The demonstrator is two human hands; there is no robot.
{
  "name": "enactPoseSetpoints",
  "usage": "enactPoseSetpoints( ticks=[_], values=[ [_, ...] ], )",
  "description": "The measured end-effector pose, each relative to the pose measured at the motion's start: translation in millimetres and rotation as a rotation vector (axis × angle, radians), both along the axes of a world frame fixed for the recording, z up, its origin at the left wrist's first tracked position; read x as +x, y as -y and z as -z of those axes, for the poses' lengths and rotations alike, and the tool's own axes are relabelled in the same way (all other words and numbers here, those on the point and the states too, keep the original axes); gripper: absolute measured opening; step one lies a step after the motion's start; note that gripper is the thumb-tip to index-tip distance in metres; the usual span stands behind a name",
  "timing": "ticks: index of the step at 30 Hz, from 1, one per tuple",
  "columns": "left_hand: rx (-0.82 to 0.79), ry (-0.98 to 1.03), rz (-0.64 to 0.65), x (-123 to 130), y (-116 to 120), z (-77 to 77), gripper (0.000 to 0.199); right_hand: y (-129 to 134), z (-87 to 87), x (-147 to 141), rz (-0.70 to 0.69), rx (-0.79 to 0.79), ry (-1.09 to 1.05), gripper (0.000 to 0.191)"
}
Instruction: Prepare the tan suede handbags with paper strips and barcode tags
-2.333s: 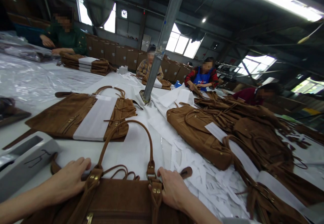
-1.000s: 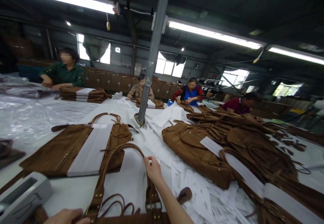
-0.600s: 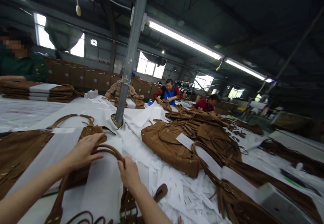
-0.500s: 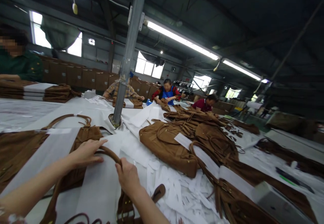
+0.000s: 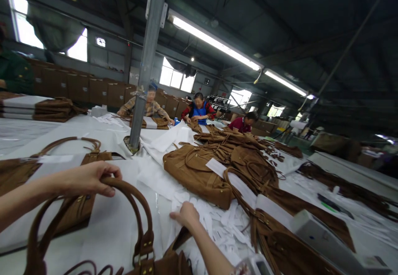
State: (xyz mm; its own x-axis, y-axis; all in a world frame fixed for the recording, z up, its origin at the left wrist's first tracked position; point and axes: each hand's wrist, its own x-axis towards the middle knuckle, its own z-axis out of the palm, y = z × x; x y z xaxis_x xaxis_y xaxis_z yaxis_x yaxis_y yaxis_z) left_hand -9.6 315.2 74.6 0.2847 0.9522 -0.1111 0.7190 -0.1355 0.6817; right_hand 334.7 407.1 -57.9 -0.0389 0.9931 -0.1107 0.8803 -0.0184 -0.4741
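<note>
My left hand (image 5: 93, 178) is closed around the top of the arched brown handles (image 5: 144, 202) of a bag at the bottom of the view. These handles stand raised, with brass-coloured buckles at their base. To the right, my right hand (image 5: 186, 215) is closed, fingers curled, above a brown strap end (image 5: 182, 237) and white paper strips; what it holds, if anything, is hidden. Behind my left hand lies another brown bag (image 5: 83, 208) with a white paper band around it.
A grey metal post (image 5: 145, 63) rises through the table. Brown bags (image 5: 199, 175) are heaped at centre right, near a grey box-shaped device (image 5: 326, 242). White paper scraps (image 5: 217, 233) cover the table. Stacked bags (image 5: 52, 109) lie far left. Several people work beyond.
My left hand has taken hold of the handles and raised them. My right hand has let go of the handle and moved right. The whole view has shifted slightly.
</note>
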Motion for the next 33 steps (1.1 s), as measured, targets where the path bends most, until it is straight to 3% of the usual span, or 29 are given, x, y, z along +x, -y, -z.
enactPoseSetpoints(
  ticks=[5,9,11,18,22,28,33],
  values=[
    [-0.006,-0.105,0.017,16.7,19.2,-9.5,0.023,2.5,17.8,-4.7,-0.029,-0.007,-0.105,0.013],
    [0.010,-0.152,-0.012,16.0,25.1,-6.8,0.024,-12.2,12.8,-1.4,-0.042,0.025,-0.245,0.003],
    [0.015,-0.144,-0.027,16.1,26.1,-3.7,0.024,-17.8,5.7,6.0,-0.050,0.046,-0.300,0.014],
    [-0.020,-0.070,-0.011,21.6,27.5,5.4,0.022,-18.9,-38.5,25.9,-0.047,0.275,-0.445,0.038],
    [0.011,-0.067,-0.020,23.2,27.4,8.3,0.018,-18.1,-59.7,31.6,-0.066,0.320,-0.569,0.036],
    [0.038,-0.007,-0.034,21.5,27.2,16.7,0.019,-9.4,-98.2,41.1,-0.035,0.253,-0.878,0.047],
    [-0.026,0.066,-0.016,10.9,19.4,8.6,0.026,41.6,-143.2,18.7,-0.218,-0.082,-1.296,0.054]
  ],
)
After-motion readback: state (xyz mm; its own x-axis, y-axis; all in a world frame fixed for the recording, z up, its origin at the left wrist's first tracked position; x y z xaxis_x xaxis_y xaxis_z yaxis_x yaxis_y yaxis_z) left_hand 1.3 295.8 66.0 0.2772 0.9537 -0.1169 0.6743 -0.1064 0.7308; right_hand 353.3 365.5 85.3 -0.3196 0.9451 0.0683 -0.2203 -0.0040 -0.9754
